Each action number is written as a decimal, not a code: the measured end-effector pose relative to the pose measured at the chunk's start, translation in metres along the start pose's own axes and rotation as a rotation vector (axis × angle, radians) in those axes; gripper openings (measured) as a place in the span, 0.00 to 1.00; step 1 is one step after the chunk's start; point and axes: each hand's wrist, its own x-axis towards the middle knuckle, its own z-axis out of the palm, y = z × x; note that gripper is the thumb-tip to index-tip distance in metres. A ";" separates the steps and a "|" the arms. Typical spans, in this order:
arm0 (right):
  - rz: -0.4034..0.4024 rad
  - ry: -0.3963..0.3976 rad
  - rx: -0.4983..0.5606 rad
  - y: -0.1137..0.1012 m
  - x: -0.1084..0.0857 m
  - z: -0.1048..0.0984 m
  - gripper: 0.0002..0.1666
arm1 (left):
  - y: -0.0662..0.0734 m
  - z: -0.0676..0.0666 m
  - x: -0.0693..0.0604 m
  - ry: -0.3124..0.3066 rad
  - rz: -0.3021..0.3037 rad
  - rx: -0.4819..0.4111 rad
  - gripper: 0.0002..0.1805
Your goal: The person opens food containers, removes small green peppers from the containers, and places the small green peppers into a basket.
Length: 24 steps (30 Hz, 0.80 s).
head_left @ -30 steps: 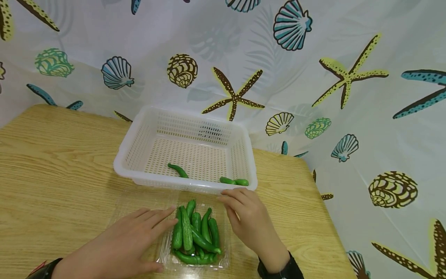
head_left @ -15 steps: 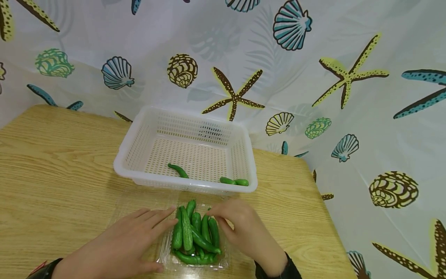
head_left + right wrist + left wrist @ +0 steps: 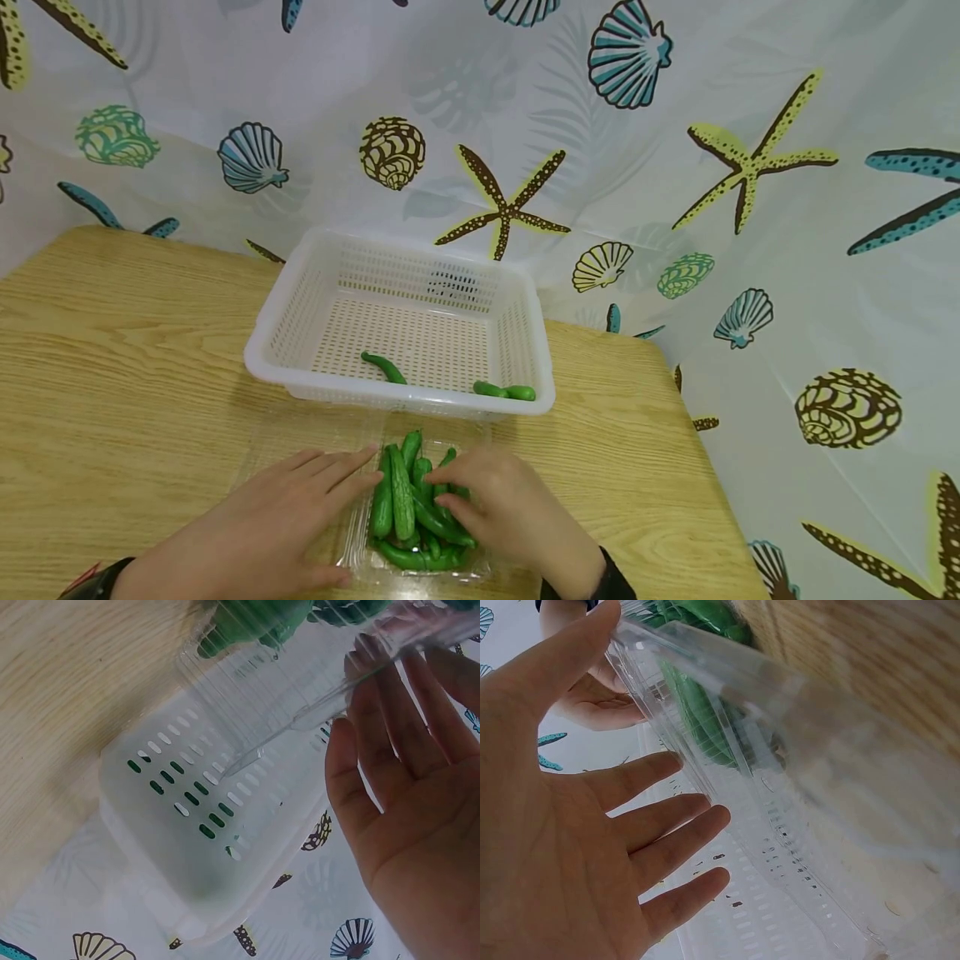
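A clear plastic clamshell box (image 3: 483, 573) lies open on the table, its lid folded out to the left. Several long green peppers (image 3: 402, 500) are heaped in it. My left hand (image 3: 262, 521), fingers spread and straight, rests along the box's left side; the left wrist view shows this hand (image 3: 585, 847) with fingertips by the plastic edge. Over the right part of the heap is my right hand (image 3: 510, 508), thumb and fingers apart, covering some peppers. In the right wrist view its fingers (image 3: 397, 724) reach over the box wall with a slight bend.
A white perforated basket (image 3: 397, 393) stands just behind the box. Inside it lie a curved green pepper (image 3: 384, 367) and, at the front right, more green pieces (image 3: 517, 392). Behind the wooden table (image 3: 135, 333) hangs a shell-print cloth (image 3: 322, 83).
My right hand has moved left and down from the basket's front right corner to over the peppers in the box. The left hand has stayed still.
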 end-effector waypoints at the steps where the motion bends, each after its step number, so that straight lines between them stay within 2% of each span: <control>1: 0.010 -0.022 -0.006 0.000 0.000 0.000 0.13 | 0.000 0.000 0.000 -0.007 -0.006 -0.003 0.49; 16: 0.056 -0.196 -0.029 -0.008 0.000 0.004 0.23 | -0.002 -0.001 0.000 -0.043 -0.016 -0.039 0.50; 24: 0.076 -0.215 -0.076 -0.009 0.003 0.008 0.25 | -0.002 -0.002 0.000 -0.052 -0.018 -0.050 0.50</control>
